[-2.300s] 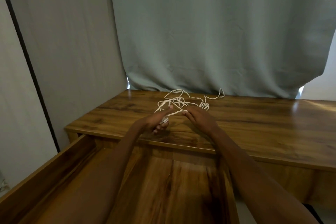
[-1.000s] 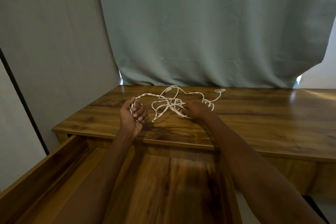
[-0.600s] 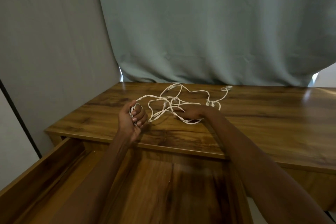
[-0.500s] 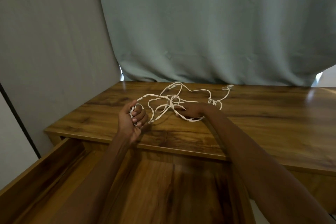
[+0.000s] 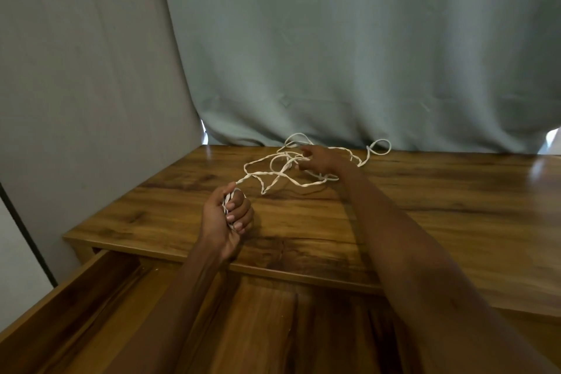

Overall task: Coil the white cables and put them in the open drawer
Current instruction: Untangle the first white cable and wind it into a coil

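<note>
White cables unlabelled, gripped in left hand.

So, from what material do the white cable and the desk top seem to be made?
The cable looks like thin twisted strands in matte plastic: a spiral ridge runs along it and it bends limply. The desk top looks like wood or wood-look laminate: brown grain with a smooth, slightly glossy sheen.

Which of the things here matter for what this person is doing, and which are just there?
Part of the job: tangled white twisted cables; open wooden drawer; left hand; right hand.

Just there: brown wooden tabletop; grey-green fabric curtain.
</note>
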{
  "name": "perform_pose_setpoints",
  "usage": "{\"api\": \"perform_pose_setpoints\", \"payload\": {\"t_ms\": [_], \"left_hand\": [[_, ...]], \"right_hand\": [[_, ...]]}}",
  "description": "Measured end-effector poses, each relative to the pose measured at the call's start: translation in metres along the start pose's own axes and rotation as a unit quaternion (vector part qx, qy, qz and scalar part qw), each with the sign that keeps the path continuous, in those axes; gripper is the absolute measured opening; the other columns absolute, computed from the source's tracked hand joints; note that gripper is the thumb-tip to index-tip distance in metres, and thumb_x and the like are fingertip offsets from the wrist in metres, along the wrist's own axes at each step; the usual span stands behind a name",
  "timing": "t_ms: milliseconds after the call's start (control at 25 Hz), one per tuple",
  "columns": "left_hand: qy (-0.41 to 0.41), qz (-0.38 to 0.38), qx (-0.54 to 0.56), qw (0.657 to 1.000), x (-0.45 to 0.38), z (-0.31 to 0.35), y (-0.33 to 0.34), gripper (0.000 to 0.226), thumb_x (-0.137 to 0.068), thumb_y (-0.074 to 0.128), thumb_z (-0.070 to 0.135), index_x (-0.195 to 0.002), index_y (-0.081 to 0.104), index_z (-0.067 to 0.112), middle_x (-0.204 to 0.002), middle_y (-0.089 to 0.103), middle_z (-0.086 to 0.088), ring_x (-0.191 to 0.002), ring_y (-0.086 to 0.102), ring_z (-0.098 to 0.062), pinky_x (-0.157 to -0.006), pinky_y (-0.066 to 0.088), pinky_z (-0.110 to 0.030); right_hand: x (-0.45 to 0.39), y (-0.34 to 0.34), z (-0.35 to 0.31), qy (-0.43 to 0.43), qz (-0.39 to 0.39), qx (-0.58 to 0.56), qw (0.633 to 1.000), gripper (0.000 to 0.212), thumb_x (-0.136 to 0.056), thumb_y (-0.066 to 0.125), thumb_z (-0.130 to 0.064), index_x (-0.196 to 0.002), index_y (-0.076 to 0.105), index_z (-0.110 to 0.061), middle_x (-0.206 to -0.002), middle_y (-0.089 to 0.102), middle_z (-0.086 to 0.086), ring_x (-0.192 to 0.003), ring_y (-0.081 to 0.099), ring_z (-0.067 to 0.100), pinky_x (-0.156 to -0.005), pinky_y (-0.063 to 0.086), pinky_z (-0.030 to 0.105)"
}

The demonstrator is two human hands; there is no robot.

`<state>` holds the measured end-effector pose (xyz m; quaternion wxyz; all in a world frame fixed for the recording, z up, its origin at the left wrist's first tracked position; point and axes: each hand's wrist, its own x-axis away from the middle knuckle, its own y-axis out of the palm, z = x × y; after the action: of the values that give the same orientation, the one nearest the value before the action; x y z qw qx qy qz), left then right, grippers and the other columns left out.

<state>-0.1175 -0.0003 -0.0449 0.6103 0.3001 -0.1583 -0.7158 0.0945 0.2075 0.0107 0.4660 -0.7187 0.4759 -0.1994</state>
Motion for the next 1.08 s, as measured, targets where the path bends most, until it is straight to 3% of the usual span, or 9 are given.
{"api": "perform_pose_setpoints", "payload": {"t_ms": [80,160,240,280,440,600,760,880,1080], "left_hand": [[0.004,0.001,0.001,1.0,0.003,-0.001,0.0,0.048,-0.095,0.039,0.03,-0.048,0.037,0.02,-0.037,0.026,0.004,-0.032,0.024,-0.011,-0.038,0.016,-0.024],[0.007,0.0,0.009,1.0,0.008,-0.002,0.003,0.049,-0.096,0.039,0.029,-0.048,0.037,0.02,-0.037,0.026,0.004,-0.032,0.024,-0.011,-0.039,0.015,-0.024],[0.007,0.002,0.013,1.0,0.014,-0.003,0.008,0.049,-0.096,0.038,0.029,-0.048,0.036,0.02,-0.037,0.026,0.004,-0.031,0.025,-0.011,-0.039,0.015,-0.024],[0.006,0.007,0.008,1.0,0.018,-0.002,0.013,0.049,-0.096,0.038,0.029,-0.048,0.035,0.019,-0.037,0.026,0.004,-0.031,0.025,-0.011,-0.038,0.016,-0.023],[0.0,0.023,-0.018,1.0,0.035,0.0,0.029,0.052,-0.098,0.035,0.028,-0.047,0.034,0.019,-0.036,0.025,0.004,-0.03,0.024,-0.011,-0.037,0.018,-0.021],[-0.035,0.031,-0.059,0.997,0.054,-0.003,0.037,0.051,-0.098,0.036,0.028,-0.048,0.032,0.019,-0.036,0.024,0.003,-0.029,0.024,-0.011,-0.04,0.013,-0.021],[-0.054,0.003,-0.085,0.995,0.067,-0.003,0.035,0.047,-0.095,0.038,0.028,-0.05,0.031,0.018,-0.037,0.022,0.003,-0.03,0.022,-0.011,-0.037,0.016,-0.018],[-0.069,-0.044,-0.075,0.994,0.08,0.0,0.029,0.047,-0.092,0.038,0.025,-0.046,0.032,0.017,-0.037,0.018,0.002,-0.031,0.017,-0.012,-0.038,0.018,-0.021],[-0.116,-0.151,-0.05,0.98,0.093,0.003,0.021,0.048,-0.086,0.049,0.024,-0.042,0.031,0.017,-0.035,0.017,-0.001,-0.032,0.016,-0.015,-0.039,0.019,-0.024]], "right_hand": [[0.014,-0.013,0.003,0.003,-0.006,-0.074,0.997,0.063,-0.091,0.071,-0.019,-0.15,0.048,-0.022,-0.149,0.054,0.008,-0.127,0.057,0.025,-0.103,0.045,0.034],[0.036,-0.016,0.011,0.005,0.108,-0.121,0.987,0.05,-0.087,0.063,-0.004,-0.134,0.064,-0.022,-0.128,0.068,0.006,-0.102,0.066,0.021,-0.087,0.051,0.032],[0.061,-0.014,0.021,0.007,0.236,-0.086,0.968,0.036,-0.087,0.056,-0.002,-0.112,0.074,-0.02,-0.113,0.074,0.002,-0.096,0.069,0.02,-0.083,0.054,0.033],[0.074,-0.012,0.025,0.019,0.26,-0.067,0.963,0.03,-0.089,0.056,-0.005,-0.105,0.074,-0.022,-0.109,0.074,0.002,-0.096,0.069,0.021,-0.083,0.054,0.035],[0.109,0.01,0.03,0.082,0.193,-0.026,0.977,0.023,-0.093,0.054,-0.022,-0.104,0.07,-0.033,-0.102,0.073,-0.001,-0.09,0.066,0.02,-0.074,0.047,0.032],[0.134,0.038,0.008,-0.004,0.138,-0.001,0.99,0.03,-0.097,0.052,-0.032,-0.123,0.066,-0.034,-0.113,0.071,-0.003,-0.096,0.066,0.018,-0.081,0.051,0.034],[0.134,0.053,-0.007,0.058,0.252,0.012,0.966,0.027,-0.096,0.055,-0.037,-0.12,0.062,-0.028,-0.116,0.07,-0.001,-0.104,0.066,0.024,-0.08,0.048,0.035],[0.129,0.058,-0.001,0.035,0.238,0.016,0.97,0.044,-0.098,0.055,-0.034,-0.141,0.05,-0.028,-0.138,0.061,0.003,-0.119,0.061,0.028,-0.092,0.05,0.04],[0.12,0.06,0.007,0.006,0.21,0.069,0.975,0.039,-0.102,0.051,-0.039,-0.14,0.056,-0.03,-0.136,0.063,0.004,-0.119,0.061,0.026,-0.093,0.05,0.039]]}}
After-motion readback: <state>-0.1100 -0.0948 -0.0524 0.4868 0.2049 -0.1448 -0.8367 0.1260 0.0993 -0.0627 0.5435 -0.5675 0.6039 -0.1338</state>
